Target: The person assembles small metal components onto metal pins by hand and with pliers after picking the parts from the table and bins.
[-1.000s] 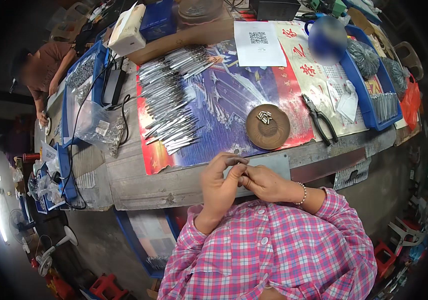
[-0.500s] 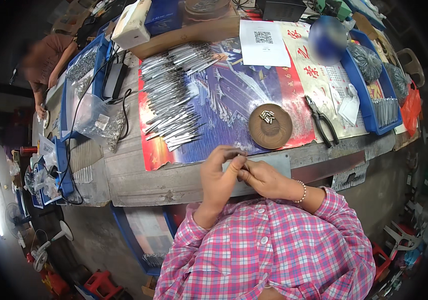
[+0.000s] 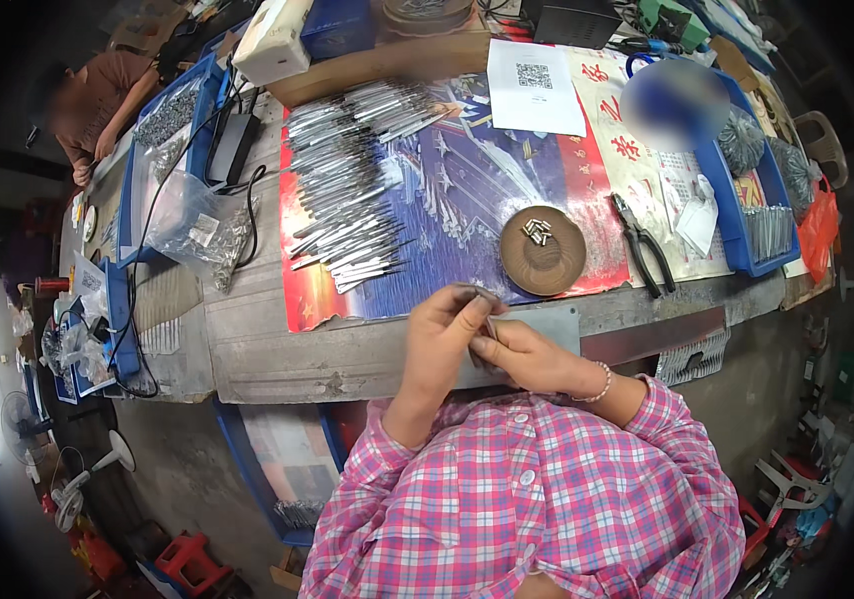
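Observation:
My left hand (image 3: 435, 347) and my right hand (image 3: 535, 361) meet in front of my chest, at the near edge of the table (image 3: 277, 359). Both are closed, with thumbs and fingertips pinched together. A thin, pale sliver shows between them, but the fingers cover most of it and its kind stays unclear. Just beyond my right hand sits a round brown bowl (image 3: 544, 272) holding several short metal tubes (image 3: 538, 232). Farther left, many slim silver metal rods (image 3: 342, 200) lie in a long pile on a colourful poster (image 3: 467, 180).
Pliers with black handles (image 3: 643, 246) rest right of the bowl. A blue tray (image 3: 734, 225) at the right holds more rods and bagged parts. At left are a clear plastic bag (image 3: 187, 225), a black power adapter (image 3: 234, 148) and cables. A co-worker (image 3: 112, 100) sits far left.
My hands have shifted slightly, and the thumbs and fingers have turned around the small piece. The co-worker's arm at far left has drawn back. The whole view has tilted a little.

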`<state>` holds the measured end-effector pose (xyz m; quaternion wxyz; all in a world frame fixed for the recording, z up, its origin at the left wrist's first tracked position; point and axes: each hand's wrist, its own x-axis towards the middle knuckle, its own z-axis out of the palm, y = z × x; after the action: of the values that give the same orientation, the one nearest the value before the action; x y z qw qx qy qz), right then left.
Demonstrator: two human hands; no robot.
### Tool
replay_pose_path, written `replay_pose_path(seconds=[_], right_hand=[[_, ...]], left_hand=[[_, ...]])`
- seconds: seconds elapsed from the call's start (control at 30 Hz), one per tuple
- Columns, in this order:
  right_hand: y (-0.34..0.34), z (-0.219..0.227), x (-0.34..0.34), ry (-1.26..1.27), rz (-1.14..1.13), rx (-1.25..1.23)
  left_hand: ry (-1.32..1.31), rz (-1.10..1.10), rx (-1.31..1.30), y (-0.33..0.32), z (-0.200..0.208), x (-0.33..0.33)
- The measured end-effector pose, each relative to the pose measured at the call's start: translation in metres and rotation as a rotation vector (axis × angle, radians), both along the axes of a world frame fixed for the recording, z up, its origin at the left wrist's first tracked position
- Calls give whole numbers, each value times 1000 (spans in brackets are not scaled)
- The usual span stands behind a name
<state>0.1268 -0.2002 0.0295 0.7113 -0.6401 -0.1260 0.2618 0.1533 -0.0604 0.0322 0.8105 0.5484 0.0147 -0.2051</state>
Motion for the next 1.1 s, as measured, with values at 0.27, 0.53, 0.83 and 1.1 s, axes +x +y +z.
replay_pose_path(seconds=[0.27, 0.53, 0.83, 1.1], right_hand=[[-8, 9, -3, -13, 183, -56], [-11, 11, -5, 606, 177, 302], [-34, 29, 13, 41, -205, -87], [-29, 24, 14, 206, -245, 279]], left_hand=[[-78, -65, -114, 10, -21, -5], [17, -166, -248, 3, -12, -9], [-222, -183, 54, 8, 6, -27], [240, -374, -442, 8, 4, -30]])
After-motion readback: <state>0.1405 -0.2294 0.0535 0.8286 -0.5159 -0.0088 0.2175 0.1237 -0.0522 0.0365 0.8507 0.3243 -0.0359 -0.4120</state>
